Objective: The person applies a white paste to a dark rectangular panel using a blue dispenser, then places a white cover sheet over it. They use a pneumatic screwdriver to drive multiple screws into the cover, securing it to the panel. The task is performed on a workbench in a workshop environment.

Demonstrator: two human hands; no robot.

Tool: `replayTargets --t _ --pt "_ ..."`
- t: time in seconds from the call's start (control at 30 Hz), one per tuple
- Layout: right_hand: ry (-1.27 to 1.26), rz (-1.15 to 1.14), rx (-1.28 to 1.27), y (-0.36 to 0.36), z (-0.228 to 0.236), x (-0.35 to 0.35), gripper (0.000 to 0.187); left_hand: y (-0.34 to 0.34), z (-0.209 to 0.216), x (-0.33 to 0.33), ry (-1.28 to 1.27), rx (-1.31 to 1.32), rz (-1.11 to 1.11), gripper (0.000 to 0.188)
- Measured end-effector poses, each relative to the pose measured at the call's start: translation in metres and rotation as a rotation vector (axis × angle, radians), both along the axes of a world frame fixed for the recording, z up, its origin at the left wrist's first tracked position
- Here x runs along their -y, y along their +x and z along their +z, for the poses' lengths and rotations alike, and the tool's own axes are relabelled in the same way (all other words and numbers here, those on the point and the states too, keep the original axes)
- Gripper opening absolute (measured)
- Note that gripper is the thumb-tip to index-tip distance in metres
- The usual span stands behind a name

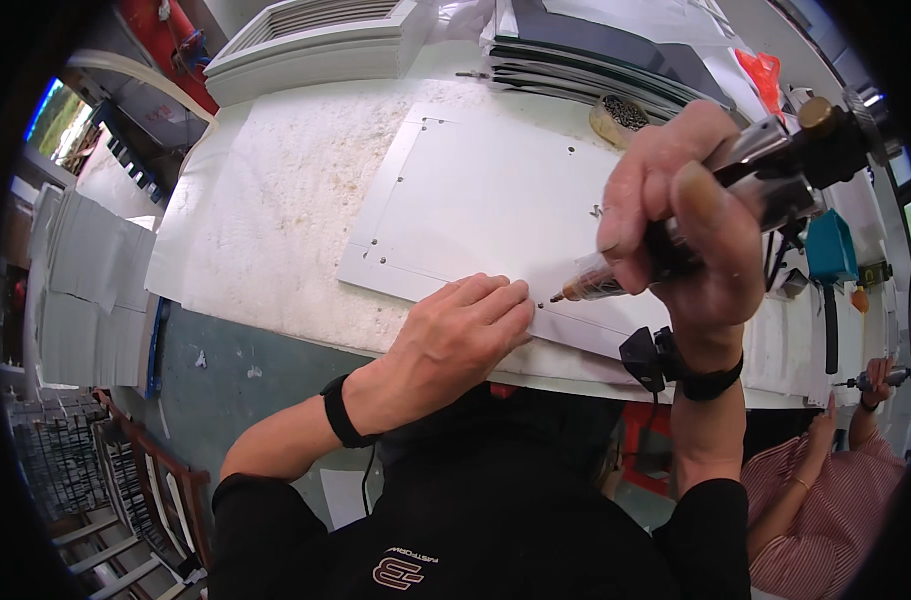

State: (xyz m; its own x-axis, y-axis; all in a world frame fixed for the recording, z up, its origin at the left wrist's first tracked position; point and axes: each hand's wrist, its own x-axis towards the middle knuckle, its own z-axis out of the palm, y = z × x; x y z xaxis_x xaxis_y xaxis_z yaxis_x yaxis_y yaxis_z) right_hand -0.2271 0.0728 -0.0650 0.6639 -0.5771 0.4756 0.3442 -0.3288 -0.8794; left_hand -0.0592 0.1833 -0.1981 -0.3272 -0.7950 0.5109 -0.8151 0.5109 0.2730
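A white framed panel (pixel 475 200) lies flat on the bench, with several small dark screws set along its border. My right hand (pixel 690 220) is wrapped round a power screwdriver (pixel 790 200), tilted down to the left. Its bit is close beside a screw (pixel 540 305) at the panel's near edge; whether they touch I cannot tell. Left of that screw, my left hand (pixel 470 320) is closed, fingers curled together over the near edge of the panel. Anything its fingertips may hold is hidden.
A round tub of screws (pixel 620 118) stands behind the panel. Stacked dark sheets (pixel 595 55) and white louvred frames (pixel 315 45) line the back. White panels (pixel 95 290) are piled at left. A co-worker in a striped shirt (pixel 825 500) is at lower right, holding a similar tool.
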Motion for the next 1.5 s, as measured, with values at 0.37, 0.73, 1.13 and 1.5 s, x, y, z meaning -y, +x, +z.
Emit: replayTargets --t 0.37,0.73,1.13,1.5 --pt "-0.134 -0.331 0.276 -0.079 0.001 0.055 0.022 -0.004 0.04 0.128 0.261 -0.055 -0.02 0.011" --pt "-0.145 -0.322 0.275 -0.107 -0.026 0.071 0.024 -0.029 0.031 0.144 0.174 0.292 -0.035 0.01" --pt "0.003 -0.247 0.467 -0.111 -0.019 0.07 0.023 -0.021 0.049 0.106 0.83 -0.615 0.009 0.012" --pt "0.139 -0.088 0.533 -0.086 -0.01 0.063 0.022 -0.009 0.024 0.082 1.026 -1.239 -0.203 0.019"
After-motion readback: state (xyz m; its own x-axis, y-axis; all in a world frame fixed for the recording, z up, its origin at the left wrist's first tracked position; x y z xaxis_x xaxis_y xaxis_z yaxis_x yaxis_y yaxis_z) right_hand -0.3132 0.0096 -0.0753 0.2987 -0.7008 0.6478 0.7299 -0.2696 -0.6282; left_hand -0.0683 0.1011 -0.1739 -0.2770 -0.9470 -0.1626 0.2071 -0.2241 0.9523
